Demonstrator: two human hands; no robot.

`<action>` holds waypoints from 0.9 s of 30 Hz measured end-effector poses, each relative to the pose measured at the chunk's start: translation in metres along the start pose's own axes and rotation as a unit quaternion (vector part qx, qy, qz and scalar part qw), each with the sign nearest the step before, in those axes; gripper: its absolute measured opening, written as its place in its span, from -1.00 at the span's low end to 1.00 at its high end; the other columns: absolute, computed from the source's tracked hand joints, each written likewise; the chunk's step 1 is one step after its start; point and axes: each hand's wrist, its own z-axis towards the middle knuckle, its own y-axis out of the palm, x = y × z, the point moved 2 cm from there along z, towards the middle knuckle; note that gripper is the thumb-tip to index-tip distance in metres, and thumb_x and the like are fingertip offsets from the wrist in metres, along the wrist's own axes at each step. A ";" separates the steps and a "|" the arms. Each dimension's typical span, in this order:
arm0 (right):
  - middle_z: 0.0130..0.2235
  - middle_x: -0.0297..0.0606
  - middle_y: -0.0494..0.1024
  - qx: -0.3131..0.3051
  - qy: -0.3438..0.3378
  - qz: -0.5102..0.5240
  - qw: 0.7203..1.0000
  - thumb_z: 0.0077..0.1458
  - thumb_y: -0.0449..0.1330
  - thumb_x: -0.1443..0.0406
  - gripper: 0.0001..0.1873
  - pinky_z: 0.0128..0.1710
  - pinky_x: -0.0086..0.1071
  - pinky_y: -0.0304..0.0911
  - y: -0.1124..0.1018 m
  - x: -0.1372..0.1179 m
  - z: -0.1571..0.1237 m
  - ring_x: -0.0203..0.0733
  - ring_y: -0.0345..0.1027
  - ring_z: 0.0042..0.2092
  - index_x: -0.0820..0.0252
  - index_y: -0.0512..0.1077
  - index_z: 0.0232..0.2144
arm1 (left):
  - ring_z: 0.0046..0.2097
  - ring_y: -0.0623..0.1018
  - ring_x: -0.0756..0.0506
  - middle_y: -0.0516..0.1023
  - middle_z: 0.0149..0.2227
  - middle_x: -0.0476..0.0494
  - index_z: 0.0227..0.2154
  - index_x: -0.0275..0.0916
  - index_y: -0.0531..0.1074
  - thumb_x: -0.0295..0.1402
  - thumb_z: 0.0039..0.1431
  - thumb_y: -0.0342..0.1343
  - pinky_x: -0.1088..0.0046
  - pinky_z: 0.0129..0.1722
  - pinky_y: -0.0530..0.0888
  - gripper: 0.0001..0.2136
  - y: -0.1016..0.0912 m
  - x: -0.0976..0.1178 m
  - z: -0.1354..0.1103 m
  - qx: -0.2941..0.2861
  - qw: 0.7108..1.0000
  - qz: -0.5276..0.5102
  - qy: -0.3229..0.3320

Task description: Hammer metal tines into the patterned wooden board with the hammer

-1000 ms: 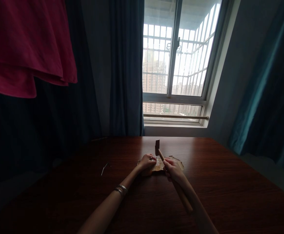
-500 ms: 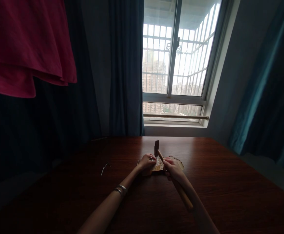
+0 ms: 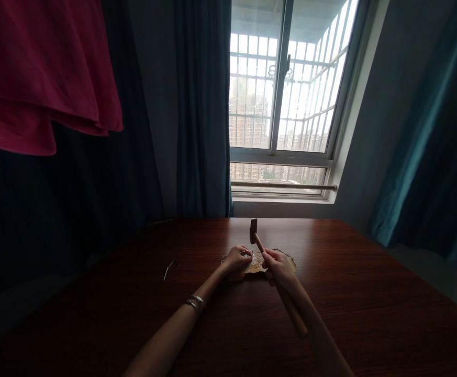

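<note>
Hammer [image 3: 254, 228] higher, clear of thin rod [image 3: 252, 255]

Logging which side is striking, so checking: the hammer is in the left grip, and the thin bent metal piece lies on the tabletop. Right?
One slip: the head view shows the hammer in the right grip. The thin bent metal piece does lie on the tabletop.

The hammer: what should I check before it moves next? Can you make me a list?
1. Hammer gripped by the right hand: ok.
2. Hammer head apart from the left hand: ok, a gap shows in this view.
3. Left hand well away from beneath the head: not ok, its fingertips are close below.
4. Spotted piece lying flat: cannot tell, hands partly hide it.
5. Bent metal rod away from the hammer: ok, off to the left.
</note>
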 end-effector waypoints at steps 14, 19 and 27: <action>-0.58 -0.49 0.28 -0.015 0.036 0.027 0.999 -0.09 0.12 0.06 -0.69 -0.82 -0.57 -0.04 -0.003 0.005 0.000 -0.49 0.05 -0.73 0.18 0.27 -0.42 | -0.26 0.50 -0.07 0.53 -0.29 -0.11 -0.44 -0.27 0.57 -0.31 -0.10 0.15 0.51 -0.23 0.38 -0.82 -0.002 0.003 -0.001 -0.005 1.000 -0.001 -0.004; -0.60 -0.49 0.27 -0.016 0.034 0.024 0.999 -0.09 0.11 0.07 -0.70 -0.81 -0.56 -0.02 -0.001 0.005 0.000 -0.48 0.04 -0.73 0.19 0.26 -0.44 | -0.27 0.50 -0.07 0.53 -0.30 -0.11 -0.45 -0.27 0.57 -0.32 -0.09 0.14 0.51 -0.25 0.39 -0.83 -0.001 0.002 -0.001 -0.006 1.000 -0.003 -0.004; -0.61 -0.49 0.26 -0.021 0.024 0.016 0.999 -0.08 0.09 0.05 -0.69 -0.82 -0.56 -0.02 -0.001 0.012 0.002 -0.47 0.03 -0.74 0.18 0.26 -0.44 | -0.26 0.50 -0.08 0.54 -0.29 -0.12 -0.45 -0.27 0.57 -0.31 -0.10 0.16 0.50 -0.23 0.39 -0.82 -0.001 0.003 0.000 -0.007 1.000 -0.005 -0.005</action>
